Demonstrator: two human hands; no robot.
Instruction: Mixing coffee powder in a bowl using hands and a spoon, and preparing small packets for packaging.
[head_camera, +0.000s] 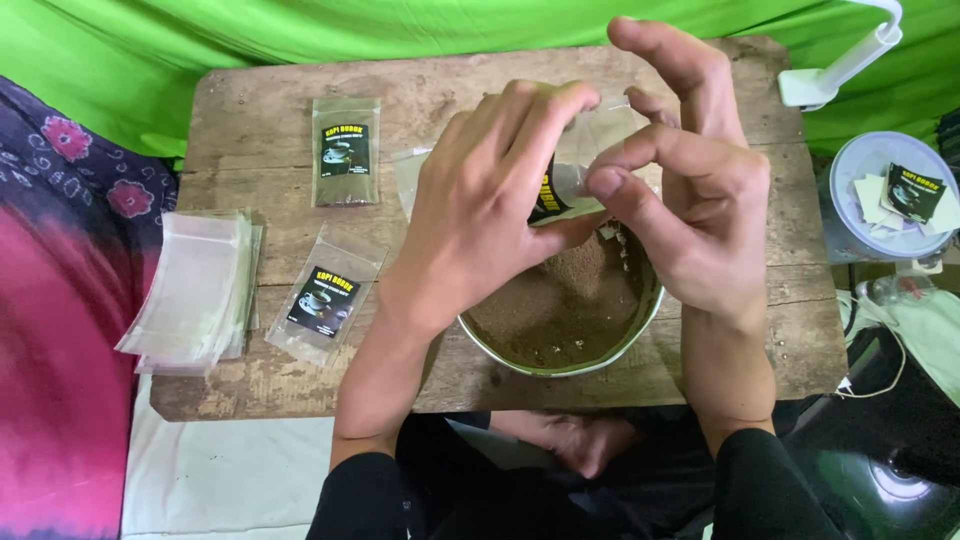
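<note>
Two hands held one small clear pouch (572, 190) directly above the bowl of brown powder (570, 310): left hand (480, 210) gripping its side, right hand (690, 190) pinching its top edge.

Glossy clear plastic pouch (575, 185), metal bowl (600, 355), rough wooden table (440, 90).

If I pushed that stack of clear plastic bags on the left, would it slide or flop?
The stack of clear bags would probably slide apart: the sheets look thin, glossy and already fanned unevenly. Lifted, they would likely droop, since nothing stiff shows inside. They seem very light, being empty.
</note>
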